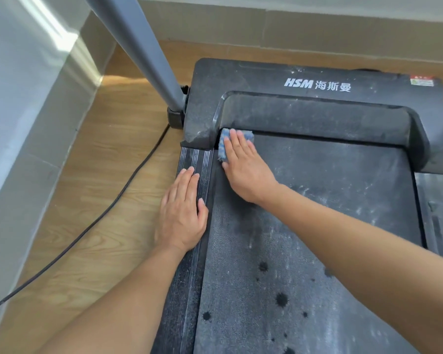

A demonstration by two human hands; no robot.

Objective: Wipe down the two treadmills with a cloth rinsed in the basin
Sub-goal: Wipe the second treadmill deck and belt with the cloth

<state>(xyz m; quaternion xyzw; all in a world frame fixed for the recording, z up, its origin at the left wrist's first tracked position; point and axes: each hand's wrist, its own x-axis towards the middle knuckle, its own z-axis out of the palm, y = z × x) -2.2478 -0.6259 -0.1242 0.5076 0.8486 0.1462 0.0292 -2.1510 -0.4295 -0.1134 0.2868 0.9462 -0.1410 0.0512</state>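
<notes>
Pressing flat: right hand on cloth, left hand on treadmill.

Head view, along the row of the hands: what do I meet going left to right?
Grey wall → black cable → left hand, flat on the left side rail → right hand, pressing the blue cloth → dusty treadmill belt → right side rail.

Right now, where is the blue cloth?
In the head view, the blue cloth lies under the right hand at the far left corner of the treadmill belt, against the motor cover and beside the side rail the left hand rests on.
</notes>
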